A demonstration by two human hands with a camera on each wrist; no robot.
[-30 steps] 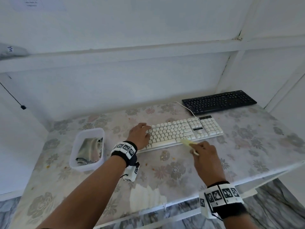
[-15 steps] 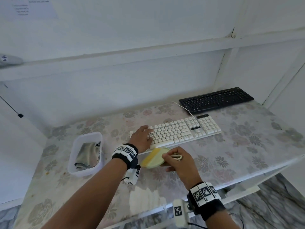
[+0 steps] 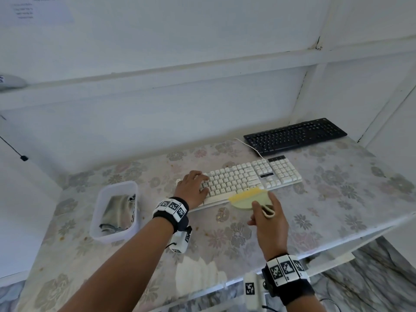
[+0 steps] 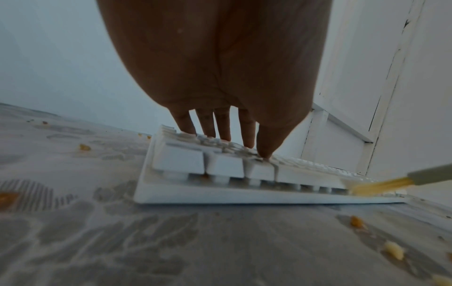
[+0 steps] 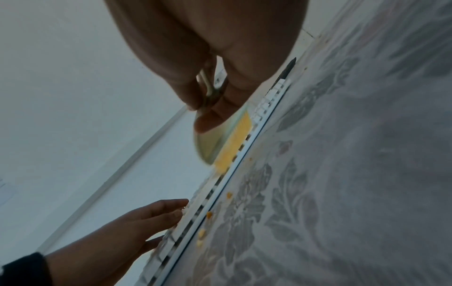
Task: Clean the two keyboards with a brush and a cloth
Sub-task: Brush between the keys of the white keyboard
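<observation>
the left hand (image 3: 191, 190) lies flat with straight fingers on the white keyboard (image 3: 245, 176), pinning its end. the right hand (image 3: 267, 219) grips the brush (image 3: 247, 198), bristles at the near key row. sweep lightly away from the bracing hand, flicking crumbs (image 4: 356, 221) clear.

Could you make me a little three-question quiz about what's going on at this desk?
1. True or false: the brush is held in the right hand.
2. Which keyboard do the bristles touch: A) the black keyboard, B) the white keyboard?
3. Fill in: the left hand rests with straight fingers on the white keyboard's ___ end.

Key: 1 true; 2 B, at its near edge; 3 left. The cloth lies in the plastic tub.
</observation>
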